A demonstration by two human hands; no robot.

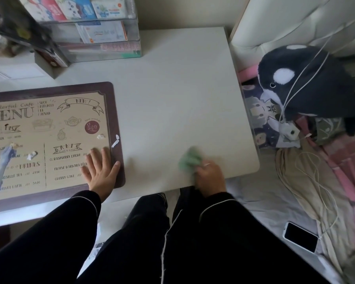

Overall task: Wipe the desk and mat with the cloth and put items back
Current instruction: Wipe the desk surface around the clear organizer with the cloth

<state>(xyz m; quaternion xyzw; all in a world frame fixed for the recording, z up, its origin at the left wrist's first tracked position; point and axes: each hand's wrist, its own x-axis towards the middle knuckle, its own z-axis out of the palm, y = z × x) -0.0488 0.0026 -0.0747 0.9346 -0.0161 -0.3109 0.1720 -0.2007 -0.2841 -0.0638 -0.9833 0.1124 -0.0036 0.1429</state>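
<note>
Here, behind the mat [49, 130], clear stacked drawers [103, 50] holding colourful packets [76, 7]. Mat laid lengthwise left to right, print reading toward the wearer. Left hand [99, 171] spread flat on its near right corner; right of the mat, right hand [210, 177] clutching a blurred green cloth [190, 158] on the white desk [172, 89].

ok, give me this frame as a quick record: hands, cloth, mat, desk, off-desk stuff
left hand: flat on the mat, near right corner, fingers straight
right hand: grips green cloth on the desk, blurred
mat: cafe-menu print, white smears near right edge
desk: white; clear organizer at back left
off desk: orca plush, phone on bedding
</note>
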